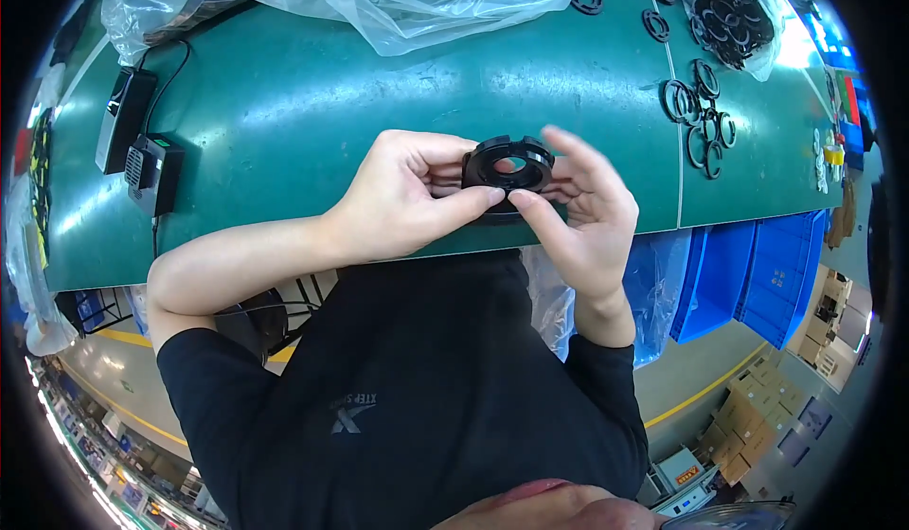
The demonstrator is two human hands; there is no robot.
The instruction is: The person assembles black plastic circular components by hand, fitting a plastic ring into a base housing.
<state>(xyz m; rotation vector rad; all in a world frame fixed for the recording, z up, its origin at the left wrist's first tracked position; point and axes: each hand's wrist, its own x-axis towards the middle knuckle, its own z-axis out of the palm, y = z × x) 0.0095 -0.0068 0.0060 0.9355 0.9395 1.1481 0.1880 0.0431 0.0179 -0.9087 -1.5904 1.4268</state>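
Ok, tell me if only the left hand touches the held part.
No, the left hand and right hand both have thumbs on the held part.

Holding a Glossy Black Ring-Shaped Part [476, 169] at a Green Worktable [312, 104]

Grips the part with the left hand [398, 194], thumb on its near rim and fingers around its left side. Steadies it with the right hand [592, 213], thumb on the same rim just beside the other thumb, index finger raised near the upper right. Has loose thin black rings [691, 107] on the table at right, near a clear plastic bag [770, 52] of black curved pieces [729, 26]. Has crumpled clear plastic sheeting [398, 4] beyond, black boxy devices [125, 123] at left.
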